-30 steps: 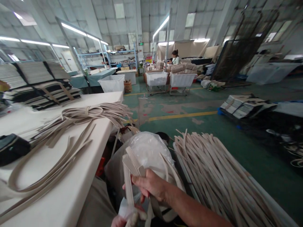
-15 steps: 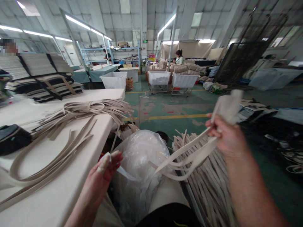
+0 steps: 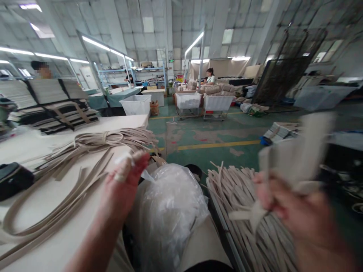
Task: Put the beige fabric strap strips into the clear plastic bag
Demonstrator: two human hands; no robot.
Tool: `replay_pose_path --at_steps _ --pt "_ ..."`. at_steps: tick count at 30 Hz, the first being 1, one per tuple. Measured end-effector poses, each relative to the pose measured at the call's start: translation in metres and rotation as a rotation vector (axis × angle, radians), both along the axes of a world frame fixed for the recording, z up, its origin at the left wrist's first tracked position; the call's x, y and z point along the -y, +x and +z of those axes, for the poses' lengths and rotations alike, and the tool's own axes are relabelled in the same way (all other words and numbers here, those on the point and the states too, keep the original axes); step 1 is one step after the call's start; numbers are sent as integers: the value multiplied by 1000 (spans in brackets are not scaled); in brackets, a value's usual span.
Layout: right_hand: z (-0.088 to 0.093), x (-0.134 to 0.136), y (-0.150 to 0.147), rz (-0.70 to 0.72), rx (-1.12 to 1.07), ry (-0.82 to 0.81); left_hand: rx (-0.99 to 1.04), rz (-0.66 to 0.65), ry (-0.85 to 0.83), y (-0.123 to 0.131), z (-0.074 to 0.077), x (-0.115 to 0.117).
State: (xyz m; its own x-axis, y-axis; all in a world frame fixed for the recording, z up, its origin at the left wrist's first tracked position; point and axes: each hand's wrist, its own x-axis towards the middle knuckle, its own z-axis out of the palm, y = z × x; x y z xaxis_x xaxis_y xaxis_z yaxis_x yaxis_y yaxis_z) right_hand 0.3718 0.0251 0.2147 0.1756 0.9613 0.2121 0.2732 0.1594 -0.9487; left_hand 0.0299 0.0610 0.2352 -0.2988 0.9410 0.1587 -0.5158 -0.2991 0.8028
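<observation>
My right hand, blurred by motion, is raised at the right. Its fingers are closed on a folded bunch of beige fabric straps, with loose ends hanging below. My left hand is by the table edge, with pale tape round a digit. A thin white strip passes through its fingers, partly hidden. Between my hands a clear plastic bag bulges over my lap. Below my right hand, many similar straps lie lengthwise in a long bin.
On the white table at left lie a tied strap bundle, loose curved straps and a black case. Stacked strapped panels stand behind. White bins and co-workers are farther back.
My right hand has moved right and slightly down with the straps, drawing their hanging ends off the plastic bag. My left hand has risen a little with the white strip. The view has tilted up.
</observation>
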Motion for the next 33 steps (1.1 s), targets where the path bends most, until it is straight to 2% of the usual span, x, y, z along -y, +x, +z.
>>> replay_pose_path --at_steps 3,4,5,7,9,11,14,16,22,28,33 --pt "-44 -4 -85 497 90 -231 320 -84 -547 -4 -100 15" --pt "-58 -4 -107 574 112 -273 411 -83 -647 -7 -128 25" --pt "-70 -3 -124 616 152 -303 468 -65 -691 -10 -150 36" --pt "-89 3 -147 687 242 -344 540 -33 -740 -17 -177 60" --pt "-100 10 -157 752 317 -355 598 -2 -765 -22 -183 78" --pt "-104 16 -163 795 353 -370 657 12 -784 -26 -178 87" --pt "-105 20 -172 817 417 -395 714 11 -771 -27 -167 87" --pt "-105 22 -179 814 481 -362 705 26 -753 -23 -166 86" --pt "-109 20 -195 741 641 -254 665 -21 -728 -11 -176 91" --pt "-112 19 -196 709 762 -235 685 -58 -726 -14 -182 95" --pt "-121 16 -202 688 785 -232 566 -66 -712 -6 -195 100"
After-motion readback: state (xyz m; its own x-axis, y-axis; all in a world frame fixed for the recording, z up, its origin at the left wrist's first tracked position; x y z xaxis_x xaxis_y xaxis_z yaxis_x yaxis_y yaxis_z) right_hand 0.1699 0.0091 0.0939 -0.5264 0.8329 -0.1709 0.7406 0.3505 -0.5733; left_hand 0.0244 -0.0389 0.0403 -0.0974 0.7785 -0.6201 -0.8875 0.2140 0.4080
